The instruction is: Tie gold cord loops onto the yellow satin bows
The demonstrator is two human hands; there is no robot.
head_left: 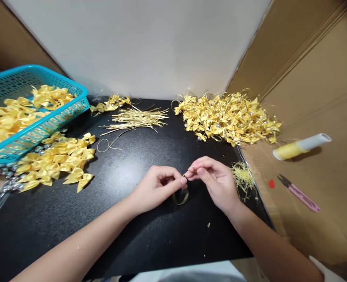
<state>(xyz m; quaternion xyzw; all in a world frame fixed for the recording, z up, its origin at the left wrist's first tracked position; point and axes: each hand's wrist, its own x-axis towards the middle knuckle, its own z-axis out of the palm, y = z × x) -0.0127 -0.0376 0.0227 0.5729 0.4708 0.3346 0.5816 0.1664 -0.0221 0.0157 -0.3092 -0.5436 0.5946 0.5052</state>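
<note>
In the middle of the black table, my left hand [157, 186] pinches a loop of gold cord [181, 203] between thumb and forefinger; the loop hangs below the fingertips. My right hand [217, 182] is close beside it, fingertips drawn together at the short end of the cord above the left thumb. The fingers partly hide where the cord ends meet. Behind the hands lies a bundle of cut gold cords [140, 117]. One thin loose strand [109, 145] curls in front of that bundle.
Yellow ribbon bows fill a blue basket [41, 129] at left, with a pile of bows [70, 154] beside it. Finished-looking bows with loops [226, 117] are heaped back right. Thread scraps [243, 176], pink snips [302, 197] and a yellow thread spool [293, 149] lie right.
</note>
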